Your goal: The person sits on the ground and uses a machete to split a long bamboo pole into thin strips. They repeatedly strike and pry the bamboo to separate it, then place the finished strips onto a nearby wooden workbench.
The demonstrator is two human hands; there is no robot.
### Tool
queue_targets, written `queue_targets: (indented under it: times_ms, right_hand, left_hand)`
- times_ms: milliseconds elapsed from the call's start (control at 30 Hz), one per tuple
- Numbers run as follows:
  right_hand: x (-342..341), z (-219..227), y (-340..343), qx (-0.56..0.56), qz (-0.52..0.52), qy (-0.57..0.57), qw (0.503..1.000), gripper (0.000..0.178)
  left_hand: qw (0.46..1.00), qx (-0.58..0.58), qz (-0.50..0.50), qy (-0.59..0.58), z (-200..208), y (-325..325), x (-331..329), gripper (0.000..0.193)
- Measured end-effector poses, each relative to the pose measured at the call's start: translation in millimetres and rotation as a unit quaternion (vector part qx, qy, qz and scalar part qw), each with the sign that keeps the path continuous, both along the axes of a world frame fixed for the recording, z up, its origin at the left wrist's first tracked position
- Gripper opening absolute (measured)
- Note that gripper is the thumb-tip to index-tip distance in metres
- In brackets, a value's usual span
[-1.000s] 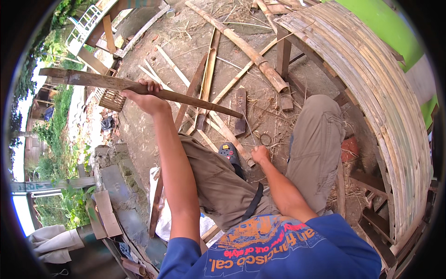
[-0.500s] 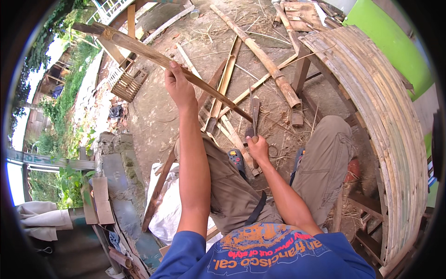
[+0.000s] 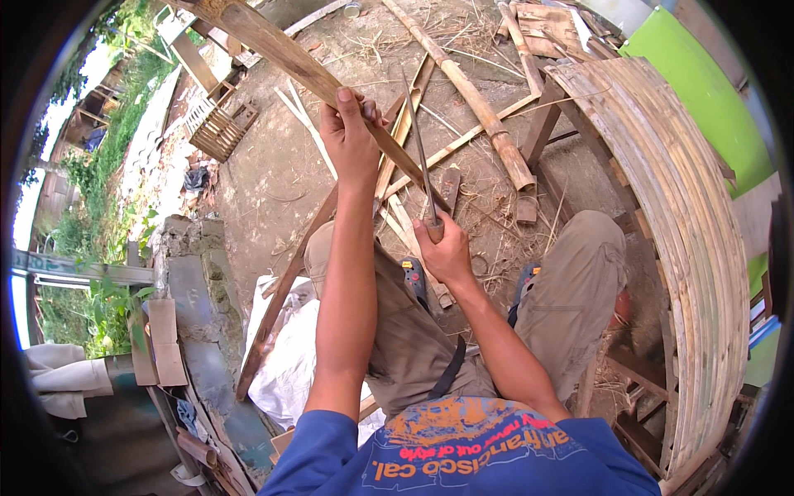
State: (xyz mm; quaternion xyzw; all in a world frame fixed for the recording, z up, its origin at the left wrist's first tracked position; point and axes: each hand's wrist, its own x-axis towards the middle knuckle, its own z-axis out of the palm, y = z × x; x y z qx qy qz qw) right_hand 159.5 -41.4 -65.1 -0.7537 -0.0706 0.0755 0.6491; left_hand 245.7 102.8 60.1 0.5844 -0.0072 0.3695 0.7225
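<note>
So you've got that long, tapering strip of brown bamboo (image 3: pixel 285 62) slanting from the upper left, where its far end runs out of frame, to the centre; your left hand (image 3: pixel 349 136) is curled closed round it, thumb laid along it, probably so it can't twist; your right hand (image 3: pixel 447 248) is wrapped snug round the wooden handle of a long, thin, dark metal knife (image 3: pixel 423 165), blade pointing up the frame and crossing the strip near its thin end; can't tell if they actually touch. Your knees in brown cloth trousers (image 3: pixel 579 281) are spread apart, I'd guess for working room in the middle; there's a crumpled white plastic sack (image 3: pixel 285 355) lower left; a round pale bamboo pole (image 3: pixel 461 91) lies on the ground up top, and a pale bamboo-slat bench (image 3: pixel 686 207) fills the right side, both out of your way, I reckon.
</note>
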Motion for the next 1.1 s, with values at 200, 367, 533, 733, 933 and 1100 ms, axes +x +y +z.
queue_targets:
  times_ms: [200, 367, 533, 733, 933, 1100]
  right_hand:
    - [11, -76, -11, -0.127, 0.025, 0.052, 0.99, 0.04]
    - [3, -16, 2, -0.066, 0.039, 0.012, 0.997, 0.04]
    - [5, -130, -24, -0.193, 0.041, 0.109, 0.974, 0.037]
    - [3, -132, -1, -0.171, 0.0, 0.095, 0.981, 0.04]
    - [-11, -88, -1, -0.136, 0.012, 0.063, 0.989, 0.043]
    - [-3, -21, 4, -0.058, 0.007, 0.032, 0.998, 0.037]
  left_hand:
    - [0.999, -0.023, 0.005, -0.026, -1, -8, 7, 0.033]
    - [0.998, -0.044, 0.026, -0.036, -12, 4, -1, 0.032]
    - [0.999, -0.04, 0.002, -0.029, -2, 2, 3, 0.033]
    - [0.998, -0.039, 0.036, -0.023, -4, 16, 5, 0.035]
    - [0.999, -0.027, 0.028, -0.015, -5, 15, -2, 0.035]
    - [1.0, -0.015, -0.001, -0.017, -8, -6, -4, 0.035]
